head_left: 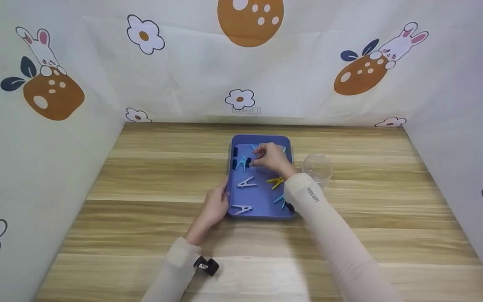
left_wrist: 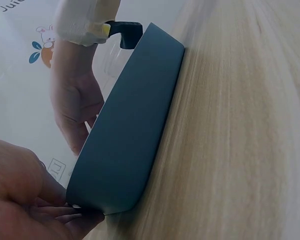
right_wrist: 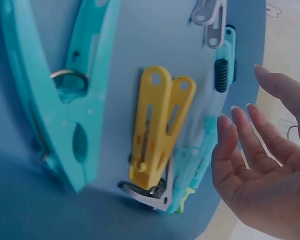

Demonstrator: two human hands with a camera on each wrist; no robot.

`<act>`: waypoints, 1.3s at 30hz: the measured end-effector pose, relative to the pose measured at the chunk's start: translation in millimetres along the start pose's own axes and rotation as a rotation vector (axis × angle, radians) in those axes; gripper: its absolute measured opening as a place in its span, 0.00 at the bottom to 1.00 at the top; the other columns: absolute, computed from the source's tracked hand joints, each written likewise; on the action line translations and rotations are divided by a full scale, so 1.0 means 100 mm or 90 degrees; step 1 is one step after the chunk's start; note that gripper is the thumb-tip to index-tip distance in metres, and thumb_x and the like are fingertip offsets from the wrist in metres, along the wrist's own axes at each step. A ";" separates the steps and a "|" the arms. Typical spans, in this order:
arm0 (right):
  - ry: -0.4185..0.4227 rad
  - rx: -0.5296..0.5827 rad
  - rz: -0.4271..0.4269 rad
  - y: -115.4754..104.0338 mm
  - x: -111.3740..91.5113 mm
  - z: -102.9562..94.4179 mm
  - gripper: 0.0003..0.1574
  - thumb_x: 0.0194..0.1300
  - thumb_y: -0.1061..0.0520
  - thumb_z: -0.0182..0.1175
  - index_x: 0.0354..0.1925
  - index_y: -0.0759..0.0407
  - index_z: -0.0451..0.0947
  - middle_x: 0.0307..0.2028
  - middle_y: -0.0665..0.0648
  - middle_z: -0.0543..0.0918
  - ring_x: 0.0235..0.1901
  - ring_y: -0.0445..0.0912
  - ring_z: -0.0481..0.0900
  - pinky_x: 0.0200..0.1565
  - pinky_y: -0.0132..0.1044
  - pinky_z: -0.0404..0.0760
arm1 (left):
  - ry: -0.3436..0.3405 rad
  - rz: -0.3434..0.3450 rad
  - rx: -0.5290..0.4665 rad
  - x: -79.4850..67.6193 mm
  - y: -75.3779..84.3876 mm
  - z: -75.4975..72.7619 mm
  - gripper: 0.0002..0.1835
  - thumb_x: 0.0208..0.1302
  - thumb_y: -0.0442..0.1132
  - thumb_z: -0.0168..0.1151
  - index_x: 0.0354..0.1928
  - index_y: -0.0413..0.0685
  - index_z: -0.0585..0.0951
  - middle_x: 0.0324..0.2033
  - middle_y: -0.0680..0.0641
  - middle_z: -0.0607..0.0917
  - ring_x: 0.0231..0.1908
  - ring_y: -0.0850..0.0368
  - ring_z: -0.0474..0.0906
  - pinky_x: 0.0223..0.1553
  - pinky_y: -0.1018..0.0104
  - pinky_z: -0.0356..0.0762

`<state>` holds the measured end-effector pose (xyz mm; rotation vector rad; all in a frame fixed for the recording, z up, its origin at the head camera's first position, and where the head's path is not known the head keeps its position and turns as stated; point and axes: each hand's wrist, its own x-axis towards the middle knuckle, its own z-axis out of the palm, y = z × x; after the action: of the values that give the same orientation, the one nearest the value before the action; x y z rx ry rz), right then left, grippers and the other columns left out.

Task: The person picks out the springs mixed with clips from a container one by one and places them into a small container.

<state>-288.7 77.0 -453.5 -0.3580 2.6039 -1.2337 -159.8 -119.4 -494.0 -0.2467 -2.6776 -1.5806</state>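
A blue plastic tray [head_left: 262, 201] lies on the table, with several clothespins in it. My left hand [head_left: 217, 203] grips the tray's left edge; in the left wrist view its thumb and fingers pinch a corner of the tray. Over the tray's far half is my right hand [head_left: 271, 157], its loosely bent fingers holding nothing in the right wrist view. Its fingertips are near a light blue clothespin [head_left: 241, 163] and a small black piece [head_left: 248, 162]. Nearer the front lie a yellow clothespin [head_left: 276, 183], a pale clothespin [head_left: 247, 183] and another pale clothespin [head_left: 242, 209].
A clear round container [head_left: 317, 167] stands right of the tray, close to the right sleeve. More small black pieces [head_left: 235, 152] lie along the tray's left wall. Patterned cloth [head_left: 183, 84] encloses the wooden table [head_left: 149, 176] at the back and sides.
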 end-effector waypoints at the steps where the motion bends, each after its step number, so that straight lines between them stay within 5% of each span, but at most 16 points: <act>1: 0.002 -0.004 0.001 0.01 0.01 0.01 0.24 0.63 0.63 0.74 0.56 0.72 0.84 0.50 0.69 0.88 0.51 0.60 0.86 0.54 0.47 0.88 | -0.001 -0.001 -0.001 0.00 0.00 0.00 0.28 0.72 0.19 0.45 0.73 0.18 0.63 0.70 0.21 0.69 0.72 0.27 0.66 0.77 0.39 0.63; 16: 0.015 -0.017 0.012 0.12 0.07 0.09 0.24 0.59 0.62 0.76 0.52 0.71 0.85 0.45 0.66 0.88 0.42 0.52 0.85 0.46 0.42 0.88 | -0.001 0.024 0.014 -0.01 0.00 0.00 0.29 0.70 0.18 0.47 0.72 0.17 0.63 0.69 0.19 0.69 0.71 0.25 0.67 0.76 0.38 0.64; 31: 0.004 -0.056 0.023 0.10 0.12 0.21 0.25 0.61 0.60 0.75 0.55 0.68 0.86 0.54 0.65 0.88 0.52 0.57 0.86 0.57 0.48 0.88 | 0.008 0.027 0.018 -0.02 -0.02 0.00 0.28 0.70 0.18 0.47 0.72 0.18 0.65 0.64 0.19 0.74 0.66 0.24 0.74 0.71 0.36 0.72; 39: 0.013 -0.068 0.028 0.10 0.14 0.22 0.24 0.62 0.58 0.75 0.55 0.66 0.86 0.52 0.64 0.89 0.48 0.54 0.87 0.54 0.48 0.88 | 0.005 0.017 0.009 0.00 -0.02 -0.01 0.28 0.70 0.18 0.47 0.72 0.18 0.64 0.65 0.19 0.73 0.67 0.24 0.72 0.73 0.37 0.70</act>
<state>-295.5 62.5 -476.4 -0.3071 2.6863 -1.0921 -159.9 -120.8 -495.1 -0.2735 -2.6672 -1.5506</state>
